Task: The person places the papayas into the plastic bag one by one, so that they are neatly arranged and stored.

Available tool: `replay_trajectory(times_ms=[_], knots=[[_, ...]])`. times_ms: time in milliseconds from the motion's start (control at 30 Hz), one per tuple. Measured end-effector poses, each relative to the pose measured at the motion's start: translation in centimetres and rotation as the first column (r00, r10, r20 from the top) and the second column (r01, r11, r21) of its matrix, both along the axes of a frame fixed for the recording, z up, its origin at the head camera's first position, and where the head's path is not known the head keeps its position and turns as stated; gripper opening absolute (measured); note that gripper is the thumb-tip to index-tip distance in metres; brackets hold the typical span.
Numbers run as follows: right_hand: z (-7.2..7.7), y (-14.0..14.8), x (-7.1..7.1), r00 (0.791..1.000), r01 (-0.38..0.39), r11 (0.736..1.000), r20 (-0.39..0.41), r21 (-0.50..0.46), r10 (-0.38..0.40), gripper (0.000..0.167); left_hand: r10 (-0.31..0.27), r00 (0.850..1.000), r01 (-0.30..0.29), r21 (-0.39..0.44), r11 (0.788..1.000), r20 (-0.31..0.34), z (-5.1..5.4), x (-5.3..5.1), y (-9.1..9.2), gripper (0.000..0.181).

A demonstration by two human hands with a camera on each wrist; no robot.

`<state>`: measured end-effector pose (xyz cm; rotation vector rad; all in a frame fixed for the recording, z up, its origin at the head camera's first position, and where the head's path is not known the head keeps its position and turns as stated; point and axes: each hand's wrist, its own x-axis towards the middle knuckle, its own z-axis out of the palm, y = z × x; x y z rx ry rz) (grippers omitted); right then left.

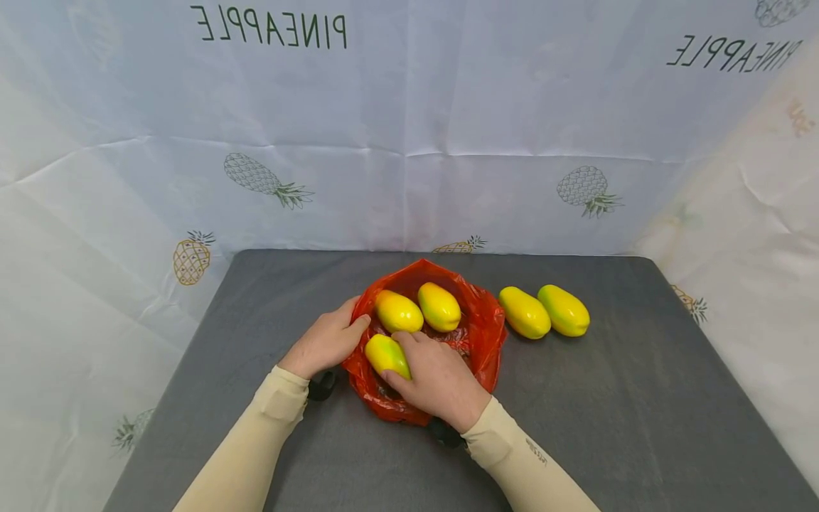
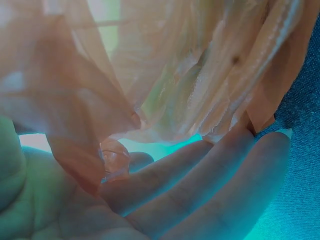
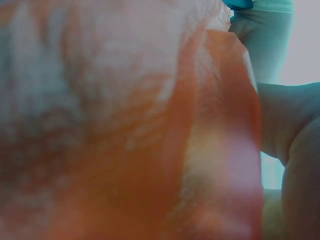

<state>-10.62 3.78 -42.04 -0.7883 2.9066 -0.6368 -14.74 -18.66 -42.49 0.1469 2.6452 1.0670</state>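
Note:
A red plastic bag [image 1: 489, 341] stands with its mouth wide, several yellow-green mangoes inside. My left hand [image 1: 329, 340] holds the bag's left rim, thumb over the edge and fingers outside. The left wrist view has the left hand's fingers [image 2: 200, 195] stretched along the crinkled plastic [image 2: 165, 65]. Reaching into the bag, my right hand [image 1: 441, 377] grips a mango [image 1: 387, 355] near the front left between thumb and fingers. Behind it lie two other mangoes [image 1: 398, 311] [image 1: 439, 307]. Bag plastic [image 3: 125, 125] covers much of the right wrist view, hiding the right fingertips.
Two more mangoes [image 1: 525, 313] [image 1: 564, 311] lie side by side on the dark grey table [image 1: 608, 412], just right of the bag. Behind the table hangs a pale cloth [image 1: 397, 107] printed with pineapples and mirrored lettering.

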Motion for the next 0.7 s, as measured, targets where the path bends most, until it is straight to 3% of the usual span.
replay_trajectory(times_ms=[700], knots=[[-0.5, -1.6, -0.3, 0.999, 0.053, 0.998, -0.005, 0.024, -0.053, 0.056, 0.003, 1.000, -0.003, -0.004, 1.000, -0.010, 0.3, 0.1, 0.2, 0.062]])
